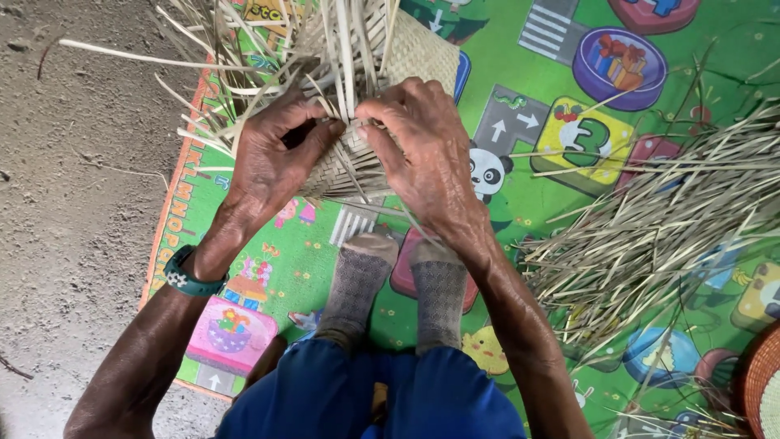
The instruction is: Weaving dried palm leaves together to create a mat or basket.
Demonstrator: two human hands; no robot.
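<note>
From my feed, the bare concrete floor (73,244) lies left of the woven mat piece (357,122). My left hand (272,154) pinches strips at its left edge, fingers closed on them, seemingly to keep the weave tight. My right hand (422,154) grips the strips just right of that, fingers clamped. Below the weave, my socked feet (398,284) rest on a colourful play mat (520,73). Right of it lies a heap of loose strips (650,236).

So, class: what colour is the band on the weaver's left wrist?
Dark teal wristband, clearest in the head view.
</note>
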